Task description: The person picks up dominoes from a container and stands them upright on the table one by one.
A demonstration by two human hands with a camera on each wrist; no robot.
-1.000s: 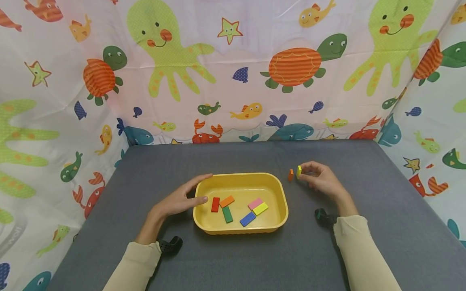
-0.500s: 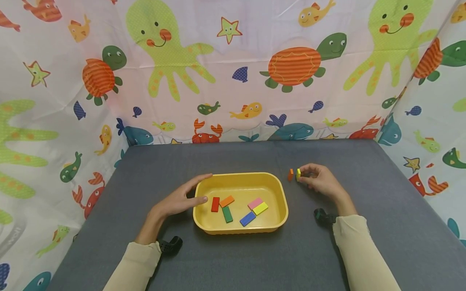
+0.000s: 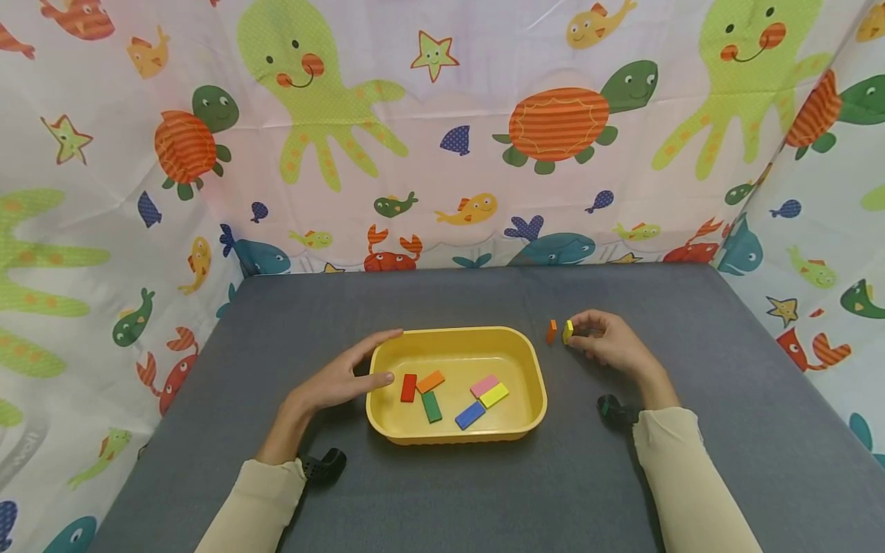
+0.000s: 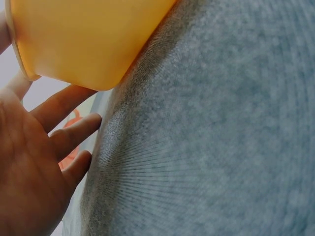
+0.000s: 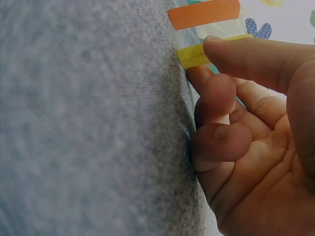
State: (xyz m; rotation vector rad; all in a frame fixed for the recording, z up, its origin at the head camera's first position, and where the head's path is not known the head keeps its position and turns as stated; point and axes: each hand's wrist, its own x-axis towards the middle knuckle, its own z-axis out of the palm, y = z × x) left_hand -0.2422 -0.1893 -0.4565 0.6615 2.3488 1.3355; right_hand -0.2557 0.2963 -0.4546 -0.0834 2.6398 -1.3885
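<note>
In the head view my right hand (image 3: 608, 340) pinches a yellow domino block (image 3: 568, 332) between thumb and fingers. It is on end, its lower end at the tabletop in the right wrist view. Just left of it, with a small gap, an orange domino block (image 3: 551, 331) stands upright. My left hand (image 3: 346, 378) rests at the left end of a yellow plastic tray (image 3: 456, 439), thumb over the rim and index finger at the far left corner. In the left wrist view the other fingers (image 4: 74, 135) extend loosely beside the tray's outer wall.
Inside the tray lie flat red (image 3: 409, 388), orange (image 3: 431, 382), green (image 3: 432, 407), pink (image 3: 485, 386), yellow (image 3: 494, 395) and blue (image 3: 471, 415) blocks. A grey cloth (image 3: 442, 499) covers the table. A sea-animal curtain (image 3: 429, 115) encloses the back and sides.
My right hand has shifted very slightly toward me with the yellow domino block, still beside the upright orange one. The left hand and the tray stay in place.
</note>
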